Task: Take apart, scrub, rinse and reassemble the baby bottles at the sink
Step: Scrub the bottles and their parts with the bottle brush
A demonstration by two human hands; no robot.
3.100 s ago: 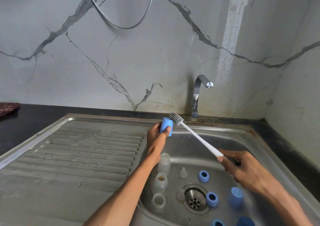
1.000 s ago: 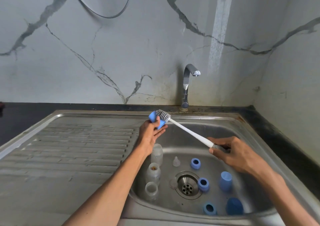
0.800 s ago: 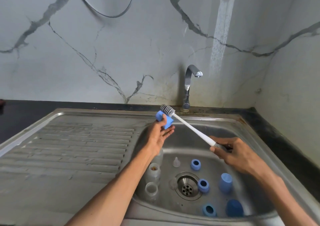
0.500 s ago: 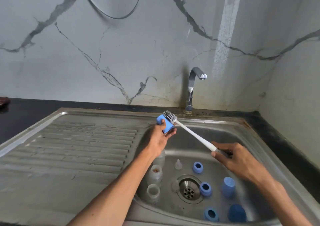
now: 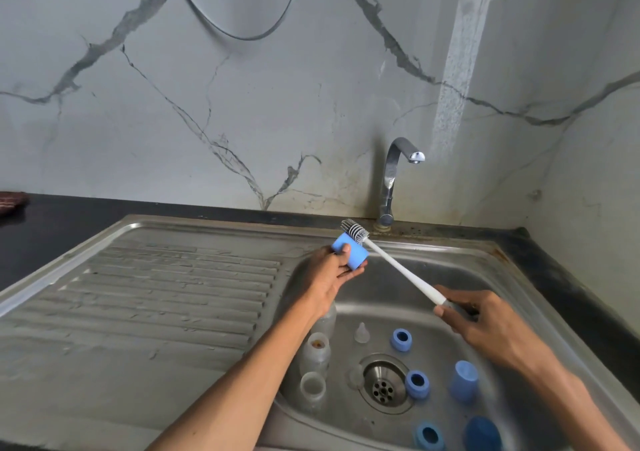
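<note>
My left hand (image 5: 329, 277) holds a blue bottle cap (image 5: 353, 254) above the sink's left edge. My right hand (image 5: 485, 326) grips the handle of a white bottle brush (image 5: 398, 268), whose grey bristle head (image 5: 354, 230) lies against the cap's outside. In the basin stand three clear bottle bodies (image 5: 314, 350), partly hidden by my left forearm. A clear teat (image 5: 361, 333) and three blue collar rings (image 5: 401, 339) lie around the drain (image 5: 384, 383). Two more blue caps (image 5: 464, 379) sit at the right.
The steel sink (image 5: 519, 270) has a ribbed drainboard (image 5: 156, 294) to the left. The tap (image 5: 394, 180) stands behind the basin with no water running. A dark counter runs behind, with a reddish cloth (image 5: 10, 201) at the far left.
The brush head has shifted back and forth over the blue cap while my left hand turned the cap slightly. Both hands keep their hold.
</note>
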